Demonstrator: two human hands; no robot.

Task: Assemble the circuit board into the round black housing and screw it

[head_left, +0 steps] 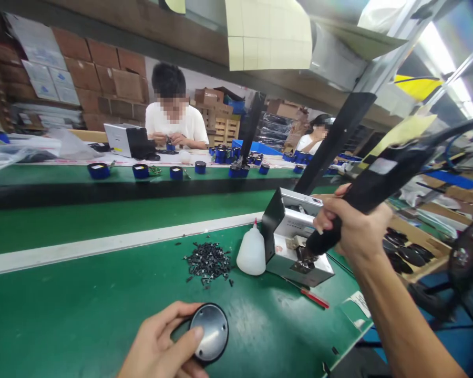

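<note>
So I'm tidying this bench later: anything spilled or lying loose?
Yes: small black parts lie scattered in a loose heap on the green bench mat, strays around its edge, beside the white squeeze bottle.

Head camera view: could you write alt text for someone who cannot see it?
A person's left hand holds a round black disc flat on a green table, while the right hand grips a black power screwdriver with its tip at a small grey box. A white squeeze bottle and a pile of small black parts lie nearby.

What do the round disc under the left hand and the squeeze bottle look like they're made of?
Round disc: likely metal plate, matte grey sheen with small screw holes, in a black rim, probably plastic. Squeeze bottle: translucent white soft plastic, milky and dull, with a narrow nozzle.
</note>
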